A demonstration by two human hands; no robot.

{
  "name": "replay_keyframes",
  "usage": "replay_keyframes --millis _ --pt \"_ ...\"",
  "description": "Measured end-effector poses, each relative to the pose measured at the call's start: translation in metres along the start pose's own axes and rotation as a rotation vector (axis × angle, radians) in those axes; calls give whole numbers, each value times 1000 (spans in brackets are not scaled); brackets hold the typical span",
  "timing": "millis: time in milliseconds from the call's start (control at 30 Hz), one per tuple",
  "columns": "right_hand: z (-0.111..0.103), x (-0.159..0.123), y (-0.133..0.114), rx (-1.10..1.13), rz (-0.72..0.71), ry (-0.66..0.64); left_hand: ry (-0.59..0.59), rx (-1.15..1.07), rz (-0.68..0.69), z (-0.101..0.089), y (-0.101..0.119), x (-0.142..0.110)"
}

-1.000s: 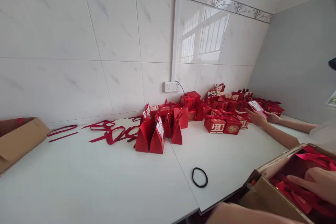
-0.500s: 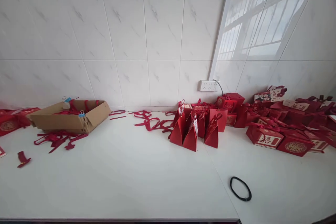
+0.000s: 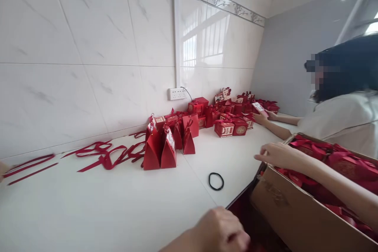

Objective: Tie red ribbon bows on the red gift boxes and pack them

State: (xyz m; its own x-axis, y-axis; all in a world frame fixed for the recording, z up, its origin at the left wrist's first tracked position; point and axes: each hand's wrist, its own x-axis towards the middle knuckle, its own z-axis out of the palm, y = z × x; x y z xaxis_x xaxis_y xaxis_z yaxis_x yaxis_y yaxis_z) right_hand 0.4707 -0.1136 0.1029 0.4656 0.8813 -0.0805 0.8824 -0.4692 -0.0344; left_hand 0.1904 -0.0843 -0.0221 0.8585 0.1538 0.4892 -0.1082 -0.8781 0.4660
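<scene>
My left hand [image 3: 220, 228] is curled into a loose fist at the bottom, beside the table edge and slightly blurred. Its inner side is hidden, so I cannot make out anything in it. My right forearm crosses over an open cardboard box [image 3: 295, 204] on the right. My right hand [image 3: 276, 155] is at the box's far left corner, its fingers bent over the rim. Inside the box are several red gift boxes [image 3: 347, 167] tied with ribbon bows. Red pyramid-like gift boxes [image 3: 153, 151] stand on the white table [image 3: 118, 204], away from both hands.
A co-worker [image 3: 348, 118] on the right holds a small pink and white box [image 3: 260, 108]. Red ribbons [image 3: 110, 155] lie on the left of the table. Red gift boxes [image 3: 226, 129] cluster along the wall. A black elastic band [image 3: 216, 181] and a power socket [image 3: 177, 94] also show.
The view has swung to the right. Both my hands, the filled cardboard box and the co-worker have come into sight. The other carton has left the view on the left.
</scene>
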Motion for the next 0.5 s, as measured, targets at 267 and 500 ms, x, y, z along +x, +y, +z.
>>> replay_keyframes --millis 267,500 --pt "-11 75 -32 -40 79 5 332 -89 -116 -23 -55 -13" --pt "11 162 -55 67 143 62 318 -346 -458 -23 -63 -20"
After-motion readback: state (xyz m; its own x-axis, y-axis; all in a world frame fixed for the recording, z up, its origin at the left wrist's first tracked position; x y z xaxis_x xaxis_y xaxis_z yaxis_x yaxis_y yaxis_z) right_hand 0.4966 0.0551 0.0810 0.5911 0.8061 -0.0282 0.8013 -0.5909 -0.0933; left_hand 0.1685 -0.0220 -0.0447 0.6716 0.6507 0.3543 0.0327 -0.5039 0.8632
